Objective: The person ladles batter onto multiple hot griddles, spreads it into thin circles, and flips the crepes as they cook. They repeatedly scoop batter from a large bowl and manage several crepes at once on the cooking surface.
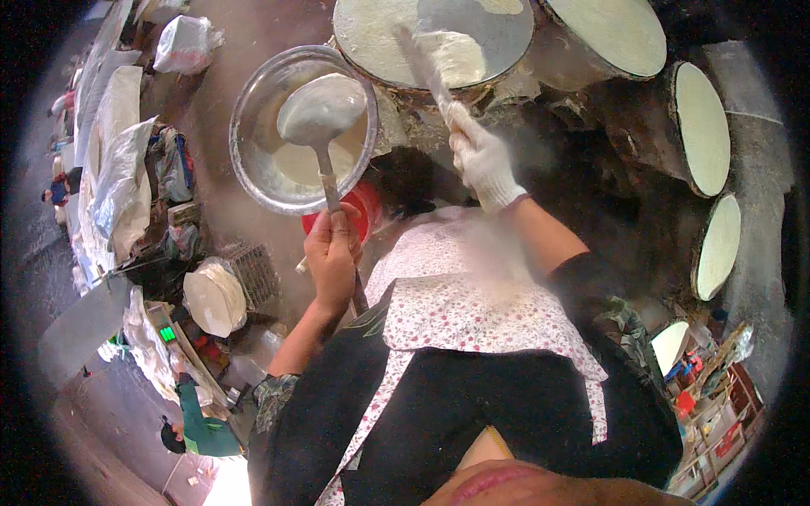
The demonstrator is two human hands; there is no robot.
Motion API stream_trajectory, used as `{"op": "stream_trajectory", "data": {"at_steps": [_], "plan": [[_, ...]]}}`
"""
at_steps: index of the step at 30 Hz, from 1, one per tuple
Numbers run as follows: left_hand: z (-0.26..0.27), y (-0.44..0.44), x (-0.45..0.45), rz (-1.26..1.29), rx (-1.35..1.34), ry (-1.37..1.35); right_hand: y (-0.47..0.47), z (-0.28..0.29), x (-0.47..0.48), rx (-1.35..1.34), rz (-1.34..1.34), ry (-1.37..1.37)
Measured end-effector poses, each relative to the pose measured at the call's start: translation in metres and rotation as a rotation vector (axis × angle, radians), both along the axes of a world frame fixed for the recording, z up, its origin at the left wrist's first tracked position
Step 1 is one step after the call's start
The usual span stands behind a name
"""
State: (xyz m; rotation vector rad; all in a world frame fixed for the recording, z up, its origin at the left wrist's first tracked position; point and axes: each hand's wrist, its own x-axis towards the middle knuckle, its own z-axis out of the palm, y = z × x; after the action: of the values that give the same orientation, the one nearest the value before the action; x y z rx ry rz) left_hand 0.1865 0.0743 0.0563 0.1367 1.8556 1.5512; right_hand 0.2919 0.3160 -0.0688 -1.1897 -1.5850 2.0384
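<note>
My bare left hand (333, 250) grips the handle of a large metal ladle (326, 111). Its bowl, coated with pale batter, is above a metal basin (238, 136) holding more batter (300, 163). My right hand (484, 158), in a white knitted glove, holds a flat-looking spreading tool (434, 79), blurred along its length. The tool's far end reaches over a round griddle (446, 14) at the top of the view. Pale batter (376, 41) covers the griddle's left part, with a thicker patch beside the tool; grey metal shows at the right.
More round griddles (702, 129) covered in a pale layer curve along the right. A red bucket (369, 212) stands partly beneath the basin. Left, a stack of round pale sheets (214, 297) adjoins a wire crate (253, 272). A person in green (205, 414) is at lower left.
</note>
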Motion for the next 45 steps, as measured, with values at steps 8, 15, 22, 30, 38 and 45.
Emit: {"op": "stream_trajectory", "data": {"at_steps": [8,15,22,30,38,45], "plan": [[0.008,0.045,0.040,0.024,0.007,0.062,0.069,0.013,0.031,-0.050,0.025,-0.012],[0.026,0.060,0.078,0.085,-0.021,0.081,0.128,-0.017,0.046,-0.012,0.083,0.065],[0.027,0.070,0.091,0.129,-0.049,0.141,0.162,-0.034,0.049,0.044,0.141,0.037],[0.014,0.074,0.090,0.115,-0.063,0.131,0.078,-0.008,0.061,0.442,0.458,0.196],[0.003,0.086,0.087,0.091,-0.116,0.115,0.160,-0.013,0.050,-0.066,0.111,0.007],[0.007,0.086,0.097,0.132,-0.089,0.036,0.178,-0.041,0.051,0.013,0.042,0.079]]}}
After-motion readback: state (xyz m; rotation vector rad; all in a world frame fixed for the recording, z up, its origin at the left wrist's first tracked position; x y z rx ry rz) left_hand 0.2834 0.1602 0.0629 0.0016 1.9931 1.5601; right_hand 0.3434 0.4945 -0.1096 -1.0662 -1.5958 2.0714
